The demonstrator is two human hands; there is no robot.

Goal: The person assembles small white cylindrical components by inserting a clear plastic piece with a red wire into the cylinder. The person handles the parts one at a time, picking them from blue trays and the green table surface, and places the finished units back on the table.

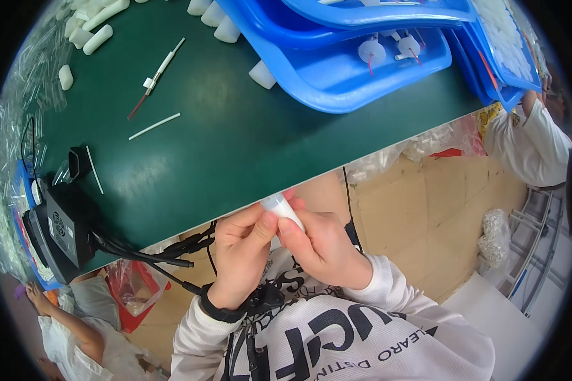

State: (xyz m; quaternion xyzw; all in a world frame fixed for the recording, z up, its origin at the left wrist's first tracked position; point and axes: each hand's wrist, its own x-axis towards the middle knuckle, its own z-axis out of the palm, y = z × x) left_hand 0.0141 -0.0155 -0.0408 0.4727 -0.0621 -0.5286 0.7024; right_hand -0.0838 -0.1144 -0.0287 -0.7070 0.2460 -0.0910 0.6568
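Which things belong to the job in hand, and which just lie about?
Likely the job:
white cylindrical piece with translucent end, held by left hand and right hand
round white parts with red wires, in blue plastic tray

Likely just lying about:
black boxy device with cables
whitish plastic bag

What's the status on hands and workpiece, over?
Left hand and right hand both gripping white tube. Tube tilted, by green table's near edge. Black cables left of hands, nothing visibly blocking.

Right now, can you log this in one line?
left hand: holding white tube | right hand: holding white tube | blue trays: on green table
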